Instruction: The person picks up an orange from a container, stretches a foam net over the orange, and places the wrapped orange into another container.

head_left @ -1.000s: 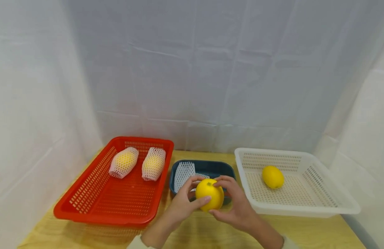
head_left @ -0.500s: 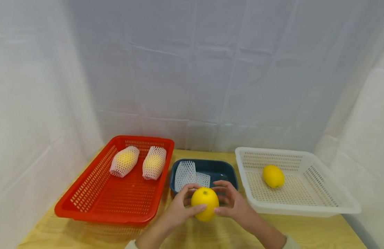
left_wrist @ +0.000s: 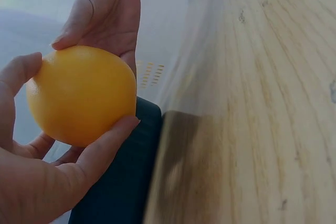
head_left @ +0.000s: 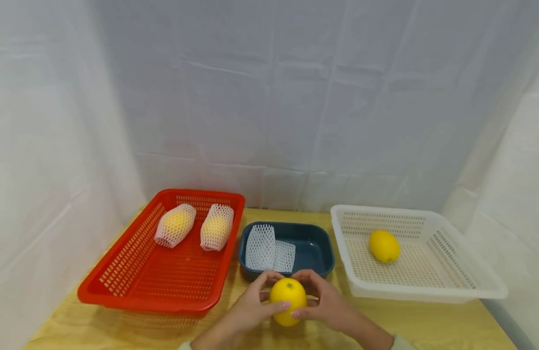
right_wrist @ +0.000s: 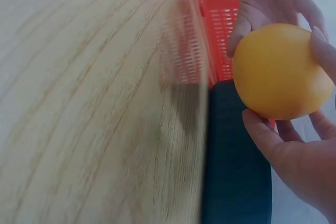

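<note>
Both hands hold one orange (head_left: 288, 294), a round yellow fruit with a small green stem end facing up. My left hand (head_left: 251, 307) grips its left side, thumb across the front. On the right side, my right hand (head_left: 325, 305) holds it with curled fingers and thumb. The left wrist view shows the orange (left_wrist: 81, 95) between the two hands, raised above the wooden table (left_wrist: 252, 129). Just behind the hands is a dark blue tray (head_left: 315, 249) with white foam net sleeves (head_left: 260, 247) lying in its left half.
A red basket (head_left: 164, 304) on the left holds two yellow fruits in foam nets, a left one (head_left: 176, 224) and a right one (head_left: 217, 227). On the right, a white basket (head_left: 426, 290) contains a bare yellow fruit (head_left: 384, 246). White sheeting (head_left: 295, 107) surrounds the table.
Both hands have drawn the orange back toward the body and lower, off the tray. Its stem end now points upward, and more of the tray and nets shows.
</note>
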